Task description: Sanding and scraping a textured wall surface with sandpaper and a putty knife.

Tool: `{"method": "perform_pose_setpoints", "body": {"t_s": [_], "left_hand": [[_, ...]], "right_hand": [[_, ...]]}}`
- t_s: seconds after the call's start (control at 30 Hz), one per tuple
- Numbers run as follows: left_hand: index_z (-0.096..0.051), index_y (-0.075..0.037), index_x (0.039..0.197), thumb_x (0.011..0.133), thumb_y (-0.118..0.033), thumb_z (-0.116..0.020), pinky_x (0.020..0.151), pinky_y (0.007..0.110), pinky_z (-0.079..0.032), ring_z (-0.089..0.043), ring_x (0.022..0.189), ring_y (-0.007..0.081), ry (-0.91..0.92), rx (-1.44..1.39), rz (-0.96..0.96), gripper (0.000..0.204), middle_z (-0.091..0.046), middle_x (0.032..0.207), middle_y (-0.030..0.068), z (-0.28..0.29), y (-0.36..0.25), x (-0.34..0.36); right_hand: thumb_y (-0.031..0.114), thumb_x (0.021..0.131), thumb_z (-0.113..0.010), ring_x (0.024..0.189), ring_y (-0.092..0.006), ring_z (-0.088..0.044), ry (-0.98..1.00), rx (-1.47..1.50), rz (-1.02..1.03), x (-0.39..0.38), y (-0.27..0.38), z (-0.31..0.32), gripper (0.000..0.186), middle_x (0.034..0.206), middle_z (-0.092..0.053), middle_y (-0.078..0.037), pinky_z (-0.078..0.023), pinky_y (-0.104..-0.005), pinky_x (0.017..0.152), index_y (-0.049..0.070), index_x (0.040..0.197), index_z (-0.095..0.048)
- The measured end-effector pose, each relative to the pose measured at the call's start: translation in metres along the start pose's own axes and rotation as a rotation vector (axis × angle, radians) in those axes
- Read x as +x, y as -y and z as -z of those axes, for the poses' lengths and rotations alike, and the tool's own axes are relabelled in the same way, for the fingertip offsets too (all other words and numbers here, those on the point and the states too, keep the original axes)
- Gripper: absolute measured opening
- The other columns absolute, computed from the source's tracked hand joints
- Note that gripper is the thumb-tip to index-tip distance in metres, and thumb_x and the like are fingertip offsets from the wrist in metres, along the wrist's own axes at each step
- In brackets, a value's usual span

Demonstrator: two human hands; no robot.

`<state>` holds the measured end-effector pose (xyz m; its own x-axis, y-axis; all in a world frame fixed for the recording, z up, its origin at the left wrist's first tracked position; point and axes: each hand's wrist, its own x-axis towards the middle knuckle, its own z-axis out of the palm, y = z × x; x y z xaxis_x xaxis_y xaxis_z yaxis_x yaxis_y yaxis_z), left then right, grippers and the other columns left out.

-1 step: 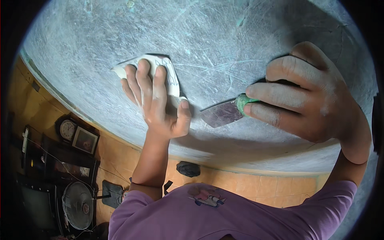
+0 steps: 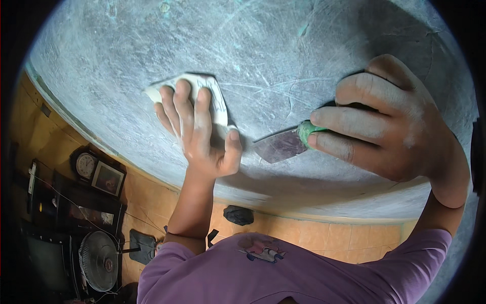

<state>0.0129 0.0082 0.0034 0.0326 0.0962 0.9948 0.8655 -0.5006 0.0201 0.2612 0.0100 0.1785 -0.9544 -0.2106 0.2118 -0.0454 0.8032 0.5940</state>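
Observation:
My left hand [image 2: 200, 137] lies with spread fingers pressed on a white paper piece [image 2: 215, 99] with line markings, against a grey, scratched, mottled wall [image 2: 263, 50]. The fingertips cover part of the paper. My right hand [image 2: 379, 121] is closed round the green handle [image 2: 306, 133] of a scraper, its fingers dusted pale. The scraper's dark, flat blade [image 2: 277, 146] points left along the wall, to the right of my left hand, apart from it.
Below are a tiled floor [image 2: 331, 238] and a black bundle [image 2: 238, 215]. At the lower left are a clock [image 2: 85, 163], a framed picture [image 2: 106, 180], dark furniture with a screen [image 2: 45, 258], loose cables and a fan [image 2: 98, 261].
My left hand and the paper under it have shifted very slightly down in the picture. My right hand and the scraper are almost unchanged.

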Motion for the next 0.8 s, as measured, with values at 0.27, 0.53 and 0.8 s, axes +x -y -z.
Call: {"method": "perform_pose_setpoints", "body": {"t_s": [0.27,0.53,0.8], "left_hand": [[-0.042,0.001,0.136,0.076,-0.031,-0.052,0.108,0.057,0.005,-0.011,0.139,0.0455,0.003,-0.019,-0.022,0.069,-0.031,0.144,0.0269,-0.002,0.001,-0.017],[-0.04,0.005,0.136,0.077,-0.032,-0.052,0.108,0.057,0.004,-0.009,0.139,0.0464,0.0,0.005,0.004,0.07,-0.027,0.145,0.0294,-0.002,0.001,-0.006],[-0.043,0.003,0.134,0.075,-0.031,-0.054,0.108,0.058,0.003,-0.012,0.138,0.0477,0.023,0.008,0.0,0.069,-0.029,0.145,0.027,0.003,0.005,-0.028]], "right_hand": [[0.018,0.066,-0.066,0.078,-0.0158,-0.054,0.051,0.016,0.004,0.0,0.0,0.005,0.02,0.09,-0.064,0.001,-0.041,-0.0309,0.062,0.013,0.085,-0.068],[0.018,0.067,-0.066,0.079,-0.0152,-0.054,0.069,-0.005,-0.004,-0.001,-0.001,0.005,0.02,0.092,-0.063,0.003,-0.04,-0.0302,0.064,0.014,0.086,-0.068],[0.018,0.066,-0.066,0.08,-0.0153,-0.054,0.051,0.011,0.004,0.001,-0.001,0.005,0.02,0.092,-0.063,0.003,-0.041,-0.0304,0.064,0.014,0.086,-0.068]]}}
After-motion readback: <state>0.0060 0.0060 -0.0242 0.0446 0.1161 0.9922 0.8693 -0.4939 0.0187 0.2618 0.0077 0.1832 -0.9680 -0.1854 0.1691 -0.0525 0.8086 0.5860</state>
